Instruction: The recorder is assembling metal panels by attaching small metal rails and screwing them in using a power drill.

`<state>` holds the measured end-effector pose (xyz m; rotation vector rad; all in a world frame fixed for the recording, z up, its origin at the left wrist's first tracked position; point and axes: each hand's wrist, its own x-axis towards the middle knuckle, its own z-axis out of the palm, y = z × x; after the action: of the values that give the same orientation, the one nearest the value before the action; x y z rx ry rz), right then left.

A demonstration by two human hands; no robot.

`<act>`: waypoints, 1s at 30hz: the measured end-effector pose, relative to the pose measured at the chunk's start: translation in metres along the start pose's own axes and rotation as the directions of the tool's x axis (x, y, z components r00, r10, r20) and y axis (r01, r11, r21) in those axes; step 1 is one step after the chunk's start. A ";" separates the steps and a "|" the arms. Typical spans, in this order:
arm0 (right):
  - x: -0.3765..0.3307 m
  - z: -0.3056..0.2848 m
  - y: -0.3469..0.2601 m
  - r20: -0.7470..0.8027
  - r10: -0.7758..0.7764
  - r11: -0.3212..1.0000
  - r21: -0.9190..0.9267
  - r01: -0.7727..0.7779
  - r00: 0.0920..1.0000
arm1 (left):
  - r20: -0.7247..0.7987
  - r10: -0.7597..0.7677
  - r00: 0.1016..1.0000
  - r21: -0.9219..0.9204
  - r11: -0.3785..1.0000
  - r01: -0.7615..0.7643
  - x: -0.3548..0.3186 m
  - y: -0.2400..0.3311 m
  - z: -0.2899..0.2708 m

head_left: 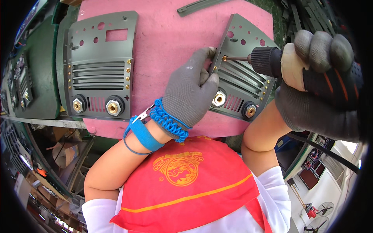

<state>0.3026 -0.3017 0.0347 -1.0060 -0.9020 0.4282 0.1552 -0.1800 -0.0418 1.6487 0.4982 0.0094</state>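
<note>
My right hand [326,93], in a grey work glove, is wrapped round a black and orange electric screwdriver [266,61] with pale tape on its body. The screwdriver's long bit [239,58] points left and meets a brass screw [224,58] near the left edge of a dark grey slotted metal panel [243,75]. My gloved left hand [190,83] grips that same edge, its fingertips beside the screw. Two round fittings with brass centres sit at this panel's lower end. A similar panel [101,48] lies to the left, with brass screws along both sides of its slots.
Pink sheeting [167,23] covers the work surface under both panels. A curved metal strip [198,6] lies at the far edge. Several dark metal parts [311,17] are piled at the far right. A blue coiled cord [169,119] and a wrist strap [145,136] circle my left wrist.
</note>
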 end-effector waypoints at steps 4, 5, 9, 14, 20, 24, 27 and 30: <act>-0.002 0.005 0.002 0.004 0.001 1.000 -0.014 -0.001 1.000 | -0.022 0.031 0.999 0.009 0.999 -0.031 -0.003 -0.003 0.004; -0.001 0.008 0.004 0.007 0.001 1.000 -0.017 -0.001 1.000 | -0.028 0.024 0.999 0.006 1.000 -0.024 -0.004 -0.003 0.004; -0.003 0.006 0.007 0.017 0.005 1.000 -0.026 -0.004 1.000 | -0.067 -0.007 0.998 0.020 1.000 0.008 -0.006 0.000 0.005; 0.002 0.002 0.010 0.042 0.013 0.999 -0.045 -0.012 0.999 | -0.066 -0.039 0.997 -0.061 0.998 0.035 -0.006 -0.001 0.005; 0.014 0.018 0.024 0.098 0.015 0.999 -0.047 -0.011 0.995 | -0.078 -0.005 0.997 -0.116 0.993 -0.004 -0.007 -0.007 0.006; 0.017 0.025 0.021 0.136 0.006 0.999 -0.051 0.001 0.991 | -0.068 0.014 0.998 -0.158 0.987 -0.025 -0.008 -0.010 0.008; 0.016 0.034 0.020 0.150 0.002 0.999 -0.053 0.006 0.989 | -0.021 -0.038 0.999 -0.161 0.986 0.034 -0.012 0.001 -0.001; 0.015 0.033 0.018 0.166 0.026 0.998 -0.062 -0.016 0.986 | -0.106 -0.104 0.989 -0.217 0.973 0.079 -0.019 0.002 -0.004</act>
<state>0.2862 -0.2645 0.0337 -1.0467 -1.0604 0.5116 0.1379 -0.1825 -0.0344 1.4197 0.6405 0.0890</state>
